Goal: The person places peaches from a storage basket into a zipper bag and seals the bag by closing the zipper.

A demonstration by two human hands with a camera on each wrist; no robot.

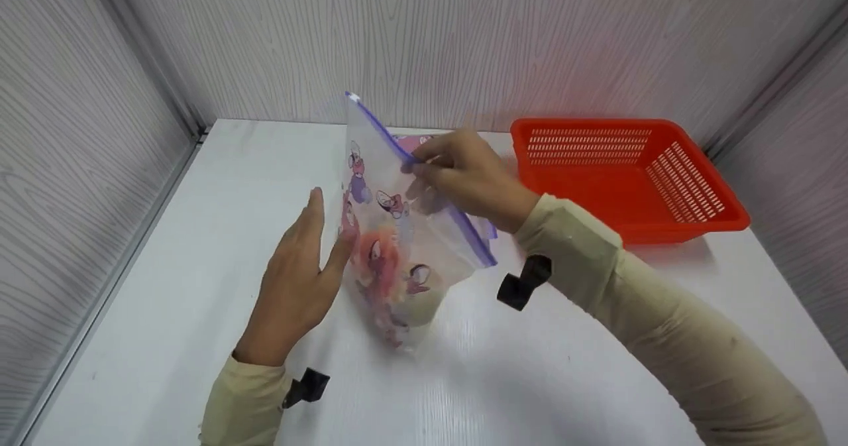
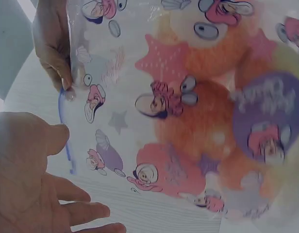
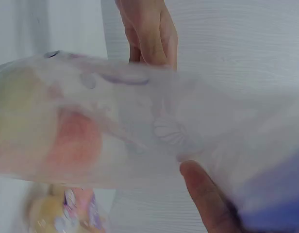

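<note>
A clear zip bag [image 1: 430, 234] with a purple-blue zip edge and pink and purple cartoon prints is held up over the table. Orange-red round items [image 2: 198, 114] and something yellowish show through its film; their kind is blurred. My right hand [image 1: 474, 181] pinches the zip edge around its middle, thumb against fingers. Beside the bag's left side is my left hand [image 1: 298, 280], its fingers straight and spread from the thumb. In the left wrist view, the left hand's fingers point along the bag and hold nothing.
A red plastic basket [image 1: 629, 201] with slotted walls stands at the back right of the white table [image 1: 218, 234]. Behind the held bag lies another printed bag [image 1: 412, 142], with yellowish contents seen in the right wrist view. Pale wood-grain walls enclose the table.
</note>
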